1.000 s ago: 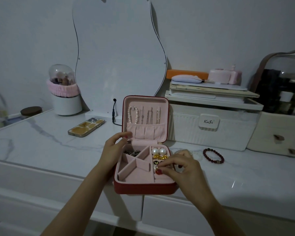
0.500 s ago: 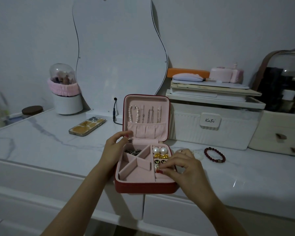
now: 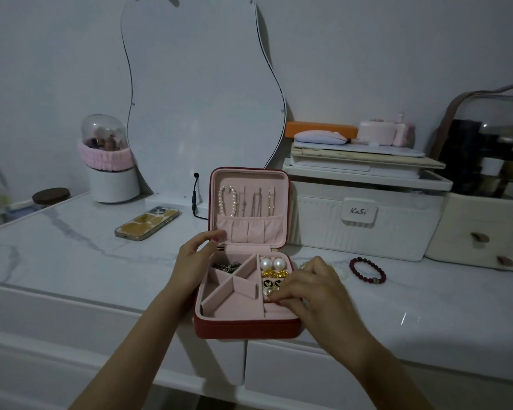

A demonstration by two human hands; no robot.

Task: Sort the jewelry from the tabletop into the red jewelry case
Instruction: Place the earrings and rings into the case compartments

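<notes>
The red jewelry case (image 3: 246, 329) lies open at the front edge of the marble table, its pink lid upright with a pearl string (image 3: 227, 199) and chains hung inside. My left hand (image 3: 193, 261) rests on the case's left wall, fingers near the lid hinge. My right hand (image 3: 311, 288) pinches a small pearl earring (image 3: 268, 292) over the right-hand slotted strip, just below the black-and-gold studs (image 3: 272, 282), gold pieces (image 3: 274, 273) and two big pearl studs (image 3: 272, 264). A dark chain (image 3: 226, 266) lies in the back-left compartment. A dark red bead bracelet (image 3: 367, 270) lies on the table to the right.
A phone (image 3: 147, 222) lies face down at the left. Behind it stand a white brush holder with a clear dome (image 3: 110, 173) and a wavy mirror (image 3: 202, 93). A white ribbed box (image 3: 365, 229) and drawers (image 3: 480, 247) line the back right. A cable plug (image 3: 195, 196) stands beside the lid.
My right hand has shifted slightly lower along the right strip, still pinching the small earring. My left hand and the case have stayed in place.
</notes>
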